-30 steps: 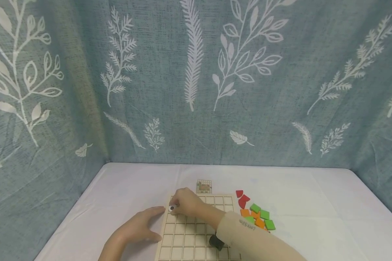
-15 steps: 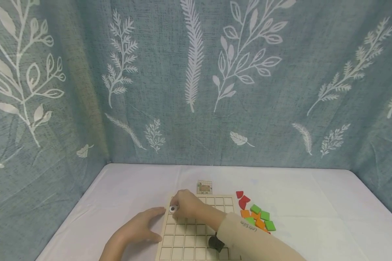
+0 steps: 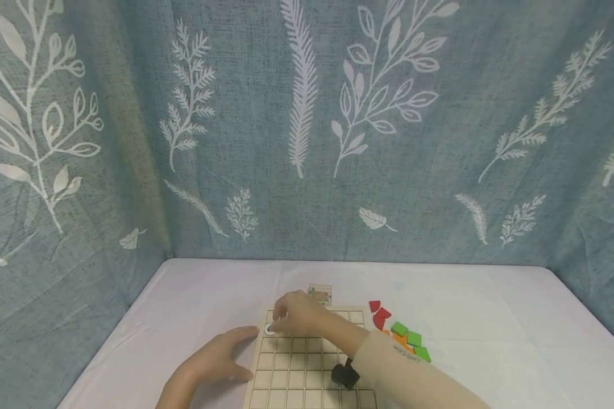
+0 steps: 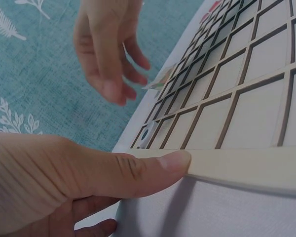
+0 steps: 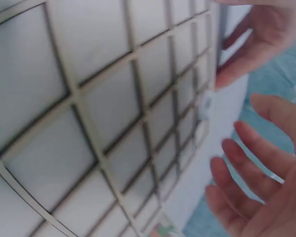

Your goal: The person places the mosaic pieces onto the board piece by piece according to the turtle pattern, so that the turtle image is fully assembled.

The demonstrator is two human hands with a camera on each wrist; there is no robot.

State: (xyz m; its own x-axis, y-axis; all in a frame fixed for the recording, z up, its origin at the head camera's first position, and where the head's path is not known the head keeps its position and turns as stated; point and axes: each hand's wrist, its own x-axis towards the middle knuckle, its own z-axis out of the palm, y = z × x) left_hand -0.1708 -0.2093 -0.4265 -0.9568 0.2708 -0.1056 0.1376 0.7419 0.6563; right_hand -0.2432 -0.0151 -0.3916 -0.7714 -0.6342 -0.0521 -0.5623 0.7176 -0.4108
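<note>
A wooden grid board [image 3: 289,378] lies on the white table. The white round piece with a dark centre [image 3: 269,329] sits in a cell near its far left corner, also seen in the left wrist view [image 4: 146,134]. My right hand [image 3: 299,313] hovers just right of the piece; its fingers are loosely bent and hold nothing in the right wrist view [image 5: 266,173]. Thumb and fingers spread, my left hand [image 3: 212,358] touches the board's left edge; its thumb rests on the rim in the left wrist view [image 4: 103,173].
A small picture card [image 3: 320,292] lies beyond the board's far edge. Right of the board are red pieces [image 3: 382,313], green squares [image 3: 414,339] and orange pieces [image 3: 401,339]. A patterned blue-green curtain [image 3: 327,142] hangs behind the table.
My right hand has let go of the white round piece, lifted and shifted slightly right, its fingers loosening. The piece stays in the corner area. My left hand has stayed at the board's edge.
</note>
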